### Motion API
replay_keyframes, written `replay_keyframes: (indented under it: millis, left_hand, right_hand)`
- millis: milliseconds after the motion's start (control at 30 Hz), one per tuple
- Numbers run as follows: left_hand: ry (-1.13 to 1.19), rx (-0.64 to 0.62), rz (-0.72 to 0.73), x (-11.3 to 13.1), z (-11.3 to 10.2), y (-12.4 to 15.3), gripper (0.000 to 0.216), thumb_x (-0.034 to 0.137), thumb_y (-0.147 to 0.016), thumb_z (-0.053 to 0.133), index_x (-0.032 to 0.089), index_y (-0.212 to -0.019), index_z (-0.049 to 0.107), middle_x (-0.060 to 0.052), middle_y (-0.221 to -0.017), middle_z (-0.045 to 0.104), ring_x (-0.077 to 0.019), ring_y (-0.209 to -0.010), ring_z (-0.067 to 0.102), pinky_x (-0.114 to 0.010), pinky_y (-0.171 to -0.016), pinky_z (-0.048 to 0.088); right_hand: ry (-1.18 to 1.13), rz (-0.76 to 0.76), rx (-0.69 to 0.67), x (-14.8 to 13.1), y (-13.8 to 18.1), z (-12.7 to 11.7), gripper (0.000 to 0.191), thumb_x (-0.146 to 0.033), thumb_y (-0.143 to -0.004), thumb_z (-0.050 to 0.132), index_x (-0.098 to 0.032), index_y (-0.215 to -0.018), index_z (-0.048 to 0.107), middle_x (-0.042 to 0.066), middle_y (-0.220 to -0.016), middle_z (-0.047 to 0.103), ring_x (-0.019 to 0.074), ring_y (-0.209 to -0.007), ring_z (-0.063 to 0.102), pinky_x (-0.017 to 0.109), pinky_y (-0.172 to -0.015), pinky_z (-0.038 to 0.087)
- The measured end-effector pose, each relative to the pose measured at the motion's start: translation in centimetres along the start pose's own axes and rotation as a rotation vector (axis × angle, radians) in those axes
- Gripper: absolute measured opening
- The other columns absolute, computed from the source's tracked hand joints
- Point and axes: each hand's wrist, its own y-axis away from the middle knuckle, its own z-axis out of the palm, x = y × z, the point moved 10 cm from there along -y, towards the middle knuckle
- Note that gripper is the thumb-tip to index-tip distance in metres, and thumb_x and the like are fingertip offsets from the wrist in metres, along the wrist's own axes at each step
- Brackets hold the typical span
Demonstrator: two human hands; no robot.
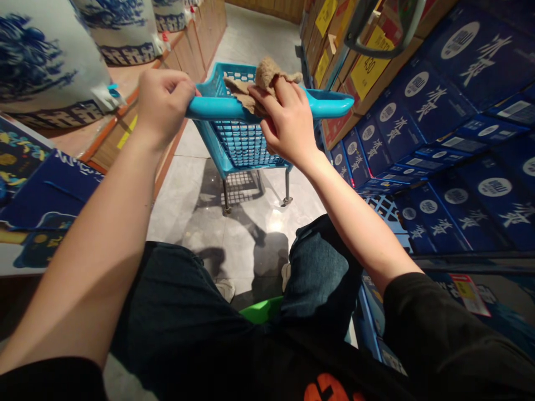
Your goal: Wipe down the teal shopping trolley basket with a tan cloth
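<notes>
A light-blue plastic shopping cart (223,139) stands in front of me, its handle bar (217,108) running across the top. My left hand (163,103) is closed around the left end of that bar. A crumpled brown cloth (267,75) lies over the middle of the handle. My right hand (290,120) presses the cloth onto the bar, with its fingers curled over it. Part of the cloth is hidden under those fingers. The right end of the handle sticks out past my right hand. Inside the mesh basket I cannot make out any goods.
Blue boxes (418,139) are stacked along the right, with yellow price signs (368,69) beyond them. Large blue-and-white jars (45,61) with small taps stand on a wooden ledge at left. Below me is a green seat edge (262,311). The tiled floor (246,33) runs ahead.
</notes>
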Motion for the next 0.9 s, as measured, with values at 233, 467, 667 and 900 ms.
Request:
replay_keyframes:
  millis: [233, 467, 667, 900]
  left_hand:
    - [-0.022, -0.032, -0.004, 0.0, 0.4, 0.1, 0.023, 0.038, -0.081, 0.057, 0.026, -0.062, 0.063, 0.0, -0.058, 0.045, -0.0171, -0.061, 0.043, -0.037, -0.064, 0.032]
    - [0.005, 0.01, -0.025, 0.5, -0.1, 0.1, 0.023, 0.043, -0.074, 0.056, 0.03, -0.056, 0.06, 0.001, -0.053, 0.043, -0.0178, -0.055, 0.038, -0.038, -0.059, 0.029]
    - [-0.031, 0.003, -0.035, 0.7, 0.0, 0.1, 0.024, 0.044, -0.073, 0.054, 0.029, -0.056, 0.06, -0.001, -0.055, 0.046, -0.0179, -0.058, 0.044, -0.038, -0.06, 0.03]
    - [0.007, 0.012, -0.036, 1.0, 0.0, 0.3, 0.022, 0.044, -0.072, 0.055, 0.031, -0.056, 0.061, 0.001, -0.053, 0.044, -0.0182, -0.056, 0.039, -0.038, -0.06, 0.029]
  right_hand:
    - [-0.003, 0.085, 0.064, 3.0, 0.2, -0.1, 0.044, -0.037, -0.106, 0.052, -0.03, -0.146, 0.068, 0.014, -0.137, 0.069, 0.0407, -0.137, 0.063, 0.06, -0.115, 0.053]
    - [0.004, -0.004, 0.011, 0.8, 0.1, -0.1, 0.055, -0.032, -0.1, 0.059, -0.032, -0.154, 0.062, 0.013, -0.149, 0.067, 0.039, -0.142, 0.059, 0.056, -0.122, 0.048]
    - [-0.012, 0.09, 0.048, 3.3, 0.2, -0.7, 0.043, -0.039, -0.105, 0.052, -0.031, -0.145, 0.068, 0.013, -0.135, 0.072, 0.0394, -0.131, 0.065, 0.057, -0.11, 0.056]
    - [-0.028, 0.01, -0.054, -0.2, -0.1, -0.7, 0.044, -0.035, -0.101, 0.057, -0.035, -0.144, 0.068, 0.012, -0.144, 0.071, 0.037, -0.144, 0.06, 0.055, -0.122, 0.049]
